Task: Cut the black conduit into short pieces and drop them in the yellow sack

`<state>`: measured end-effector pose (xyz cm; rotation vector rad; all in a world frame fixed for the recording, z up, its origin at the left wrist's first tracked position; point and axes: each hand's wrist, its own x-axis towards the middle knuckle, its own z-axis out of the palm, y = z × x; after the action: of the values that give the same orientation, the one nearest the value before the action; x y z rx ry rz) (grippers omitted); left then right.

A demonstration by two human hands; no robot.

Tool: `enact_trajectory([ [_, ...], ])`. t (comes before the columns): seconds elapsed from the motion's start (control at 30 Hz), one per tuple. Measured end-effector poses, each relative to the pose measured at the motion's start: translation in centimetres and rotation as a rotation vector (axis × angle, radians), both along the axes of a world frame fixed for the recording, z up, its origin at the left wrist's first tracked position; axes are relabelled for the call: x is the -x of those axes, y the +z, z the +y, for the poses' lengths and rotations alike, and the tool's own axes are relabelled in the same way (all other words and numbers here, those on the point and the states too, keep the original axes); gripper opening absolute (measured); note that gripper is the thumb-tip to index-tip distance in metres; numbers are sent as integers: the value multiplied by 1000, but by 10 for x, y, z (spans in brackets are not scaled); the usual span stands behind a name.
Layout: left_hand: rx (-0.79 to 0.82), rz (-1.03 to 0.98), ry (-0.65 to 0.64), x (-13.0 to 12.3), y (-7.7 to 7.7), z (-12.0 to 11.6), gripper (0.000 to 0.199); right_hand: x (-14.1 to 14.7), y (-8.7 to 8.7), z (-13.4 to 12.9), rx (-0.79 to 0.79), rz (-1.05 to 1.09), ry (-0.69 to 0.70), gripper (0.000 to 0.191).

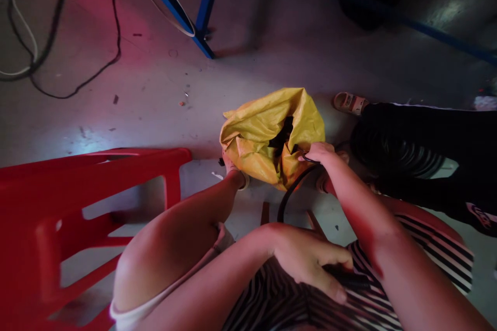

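Observation:
A crumpled yellow woven bag [252, 152] stands on the floor between my feet, its mouth open onto dark contents I cannot make out. My right hand [320, 152] is at the bag's right edge, its fingers closed on a thin black cable [310, 159]. From there a thicker-looking black length [289, 200] curves down toward my lap. Over the striped cloth on my lap, my left hand [310, 264] has its thumb and fingers around a dark, rod-like black piece [357, 281]. Part of that piece is hidden by the hand.
A red plastic stool [97, 176] stands close at the left. Blue metal frame legs [205, 5] rise beyond the bag. Black and white cables [54, 26] lie on the floor at upper left. At right are another person's dark-clothed legs [419, 124] and a sandalled foot [349, 103].

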<state>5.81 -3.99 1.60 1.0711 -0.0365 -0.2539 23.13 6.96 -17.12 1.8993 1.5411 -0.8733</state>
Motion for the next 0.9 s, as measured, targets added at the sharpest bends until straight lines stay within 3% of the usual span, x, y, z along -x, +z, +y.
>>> enact_trajectory([
  [0.2, -99, -22, 41, 1, 3, 3, 50, 15, 10, 4, 7, 7, 18, 61],
  [0.43, -80, -27, 7, 3, 4, 4, 56, -12, 72, -9, 101, 42, 0, 63],
  [0.53, -121, -28, 0, 3, 6, 2, 51, 8, 89, -19, 111, 142, 37, 64],
  [0.67, -167, 1, 14, 5, 7, 3, 45, 52, 92, -28, 72, 101, 79, 77],
  [0.73, -186, 25, 40, 6, 8, 6, 44, 56, 97, -27, 71, 83, 100, 82],
  [0.8, -215, 39, 61, 7, 11, 10, 42, 40, 110, -20, 72, 69, 118, 82],
  [0.9, -266, 70, 62, 9, 16, 13, 43, -12, 146, 1, -23, -37, 171, 73],
])
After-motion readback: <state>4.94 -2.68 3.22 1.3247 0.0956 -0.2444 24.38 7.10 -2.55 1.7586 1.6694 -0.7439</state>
